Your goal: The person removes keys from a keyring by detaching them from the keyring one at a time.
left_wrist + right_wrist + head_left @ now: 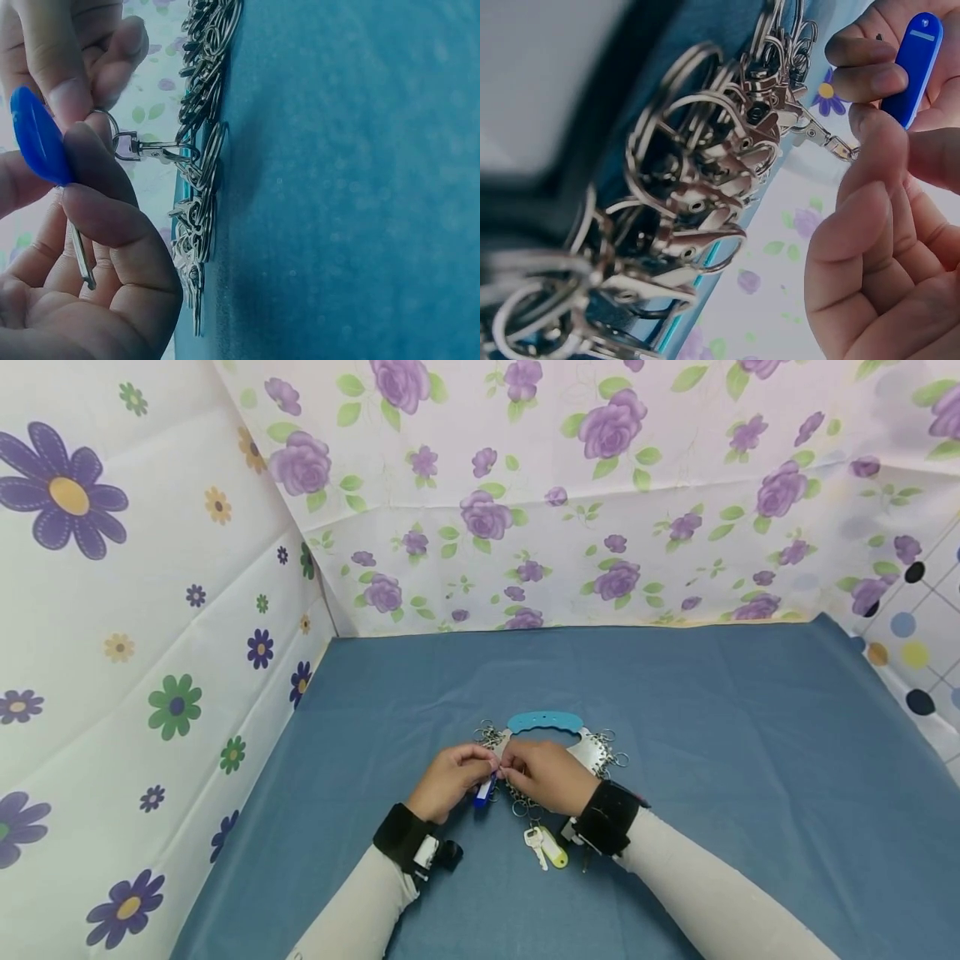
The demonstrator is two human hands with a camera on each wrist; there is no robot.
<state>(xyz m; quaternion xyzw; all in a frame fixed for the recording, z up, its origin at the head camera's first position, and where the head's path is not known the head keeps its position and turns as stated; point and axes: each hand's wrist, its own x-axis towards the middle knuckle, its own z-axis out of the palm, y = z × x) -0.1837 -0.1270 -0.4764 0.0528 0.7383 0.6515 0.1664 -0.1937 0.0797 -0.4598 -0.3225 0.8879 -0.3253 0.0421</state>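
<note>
My left hand [447,781] pinches a blue key tag [36,139] with a metal key [81,256] hanging below it. Beside it, my right hand [557,774] pinches a split ring [112,124] between thumb and finger. That ring joins a swivel snap hook [154,149], which is clipped to a metal key holder plate [587,749] with a turquoise handle strip [545,721]. Several clustered hooks and rings [697,187] line the plate's edge. Fingers hide how the tag and ring meet.
A key [535,842] and a yellow tag [554,847] hang from the holder's near side, lying on the blue cloth [712,735]. Flower-print sheets [487,468] stand behind and at the left. Each wrist wears a black strap [611,817] with a camera.
</note>
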